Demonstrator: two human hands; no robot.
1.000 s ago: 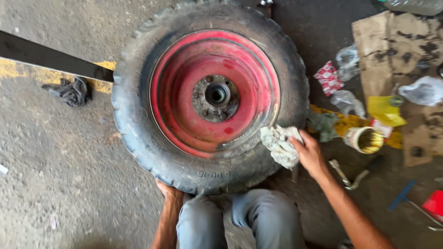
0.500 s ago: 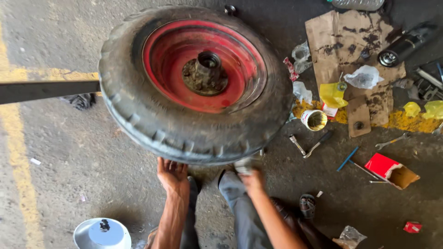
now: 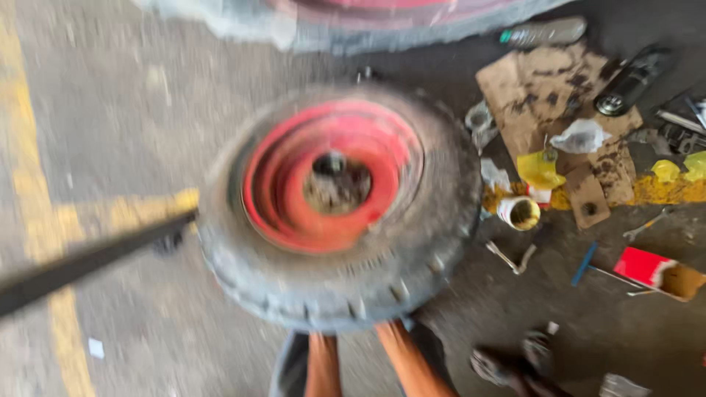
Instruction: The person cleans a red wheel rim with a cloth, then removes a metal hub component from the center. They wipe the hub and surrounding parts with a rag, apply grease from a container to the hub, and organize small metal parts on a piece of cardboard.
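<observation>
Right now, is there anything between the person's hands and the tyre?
Nothing visible. Both forearms run straight up under the near edge of the tyre, which hides the hands. The image is blurred.

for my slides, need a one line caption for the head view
Blurred look down at a tyre on a red rim, both forearms reaching under it.

One tyre (image 3: pixel 346 287), one tin (image 3: pixel 518 213), two forearms (image 3: pixel 323 364).

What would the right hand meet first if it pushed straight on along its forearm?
Most likely the tyre. The right forearm runs up under its near edge and the hand itself is hidden behind the rubber. The frame is blurred, so whether it touches the tyre cannot be told.
</observation>
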